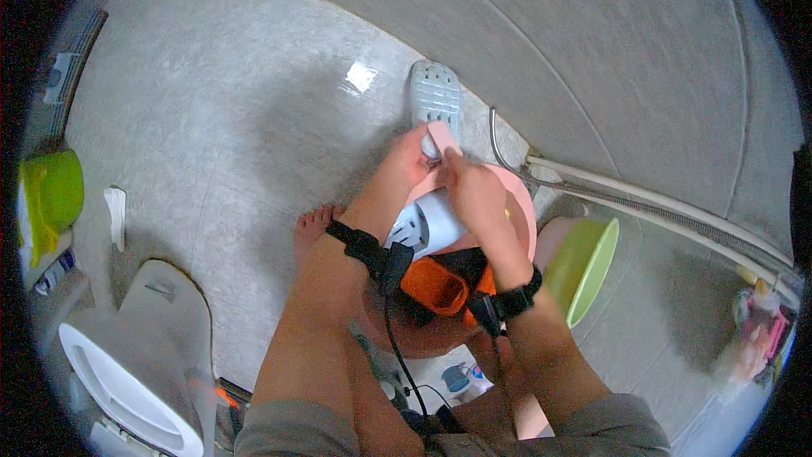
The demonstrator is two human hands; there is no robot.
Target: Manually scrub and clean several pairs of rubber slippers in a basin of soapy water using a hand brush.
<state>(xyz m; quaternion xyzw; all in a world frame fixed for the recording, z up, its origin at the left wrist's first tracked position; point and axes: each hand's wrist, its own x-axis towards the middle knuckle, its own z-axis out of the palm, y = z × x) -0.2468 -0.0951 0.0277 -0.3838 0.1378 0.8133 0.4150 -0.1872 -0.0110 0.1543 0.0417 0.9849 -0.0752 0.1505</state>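
Both hands are close together over the near side of a pink basin. My left hand and my right hand grip a small pink object, perhaps a brush; a pale part shows beside it, blurred. Just beyond my fingers lies a wet grey-blue slipper with holes in it, close to the wall. Under my wrists, a light blue slipper leans in the basin. Orange slippers sit lower in it, partly covered by my right forearm.
A green basin tilts at the right, near a metal shower hose along the wall. Bottles stand far right. At the left are a white toilet, a green container and a white strip. My bare foot is on the floor.
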